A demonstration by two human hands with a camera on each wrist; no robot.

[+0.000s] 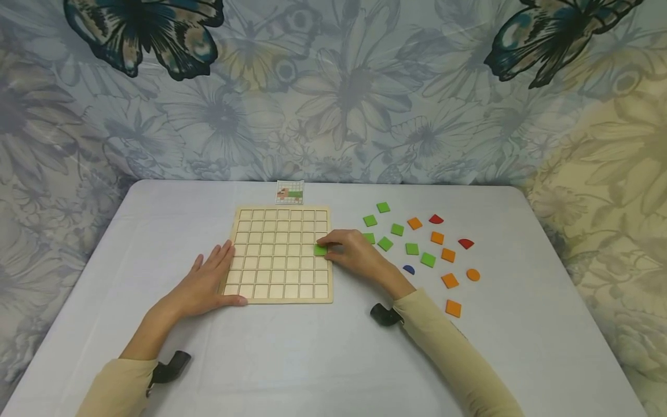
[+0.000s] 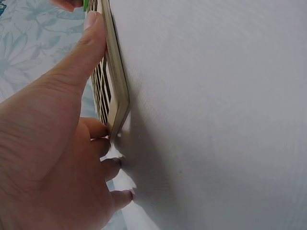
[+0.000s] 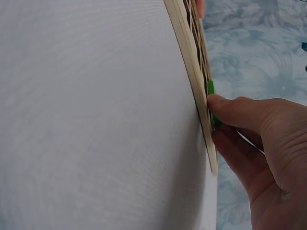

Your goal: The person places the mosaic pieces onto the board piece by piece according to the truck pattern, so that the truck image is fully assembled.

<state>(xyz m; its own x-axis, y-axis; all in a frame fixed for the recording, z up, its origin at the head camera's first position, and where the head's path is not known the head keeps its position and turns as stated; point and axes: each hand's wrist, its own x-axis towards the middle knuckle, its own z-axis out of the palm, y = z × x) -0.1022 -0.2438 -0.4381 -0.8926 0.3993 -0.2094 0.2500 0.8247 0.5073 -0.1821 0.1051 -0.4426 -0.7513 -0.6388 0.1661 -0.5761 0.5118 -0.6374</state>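
Note:
A wooden grid board (image 1: 278, 300) lies flat on the table. My left hand (image 1: 200, 288) rests at its near left corner with fingers spread; the thumb lies along the front edge, as the left wrist view also shows. Over the board's right side, my right hand (image 1: 356, 253) pinches a green square tile (image 1: 320, 250) between thumb and fingers, at a cell in the rightmost column. In the right wrist view the green tile (image 3: 211, 87) stands tilted at the grid, partly hidden by the thumb.
Right of the board lie several green squares (image 1: 412, 249), several orange squares (image 1: 437, 238), an orange circle (image 1: 473, 275), two red pieces (image 1: 466, 244) and a blue half-circle (image 1: 409, 270). A small pattern card (image 1: 289, 193) sits behind the board. Patterned fabric (image 1: 333, 116) hangs behind the table.

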